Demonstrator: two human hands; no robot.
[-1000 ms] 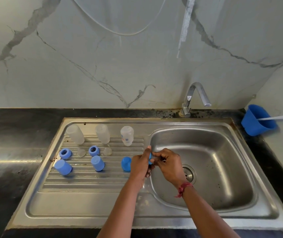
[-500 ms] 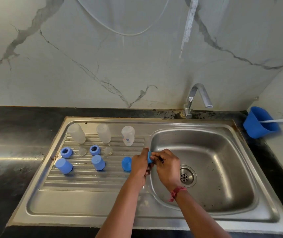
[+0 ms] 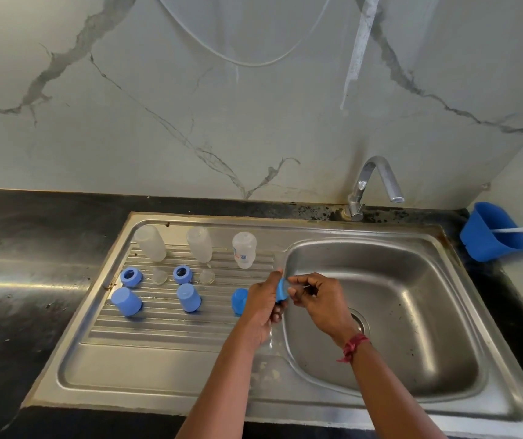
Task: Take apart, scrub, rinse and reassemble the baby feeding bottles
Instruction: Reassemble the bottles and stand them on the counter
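Three clear bottle bodies (image 3: 151, 243), (image 3: 200, 244), (image 3: 244, 249) stand in a row at the back of the ribbed drainboard (image 3: 165, 315). In front of them lie two blue screw rings (image 3: 131, 277), (image 3: 183, 274), two clear teats (image 3: 159, 276), (image 3: 207, 275) and three blue caps (image 3: 126, 301), (image 3: 188, 297), (image 3: 239, 300). My left hand (image 3: 263, 307) grips a third blue ring (image 3: 281, 289) over the sink's left rim. My right hand (image 3: 320, 301) pinches something small and clear at that ring; I cannot make out what it is.
The steel sink bowl (image 3: 412, 327) with its drain lies to the right, under a chrome tap (image 3: 377, 185). A blue tub (image 3: 491, 231) with a white handle in it sits at the far right on the black counter (image 3: 25, 280).
Both hands stay together at the blue ring, shifting slightly toward the drainboard's edge. The parts on the drainboard have not moved.
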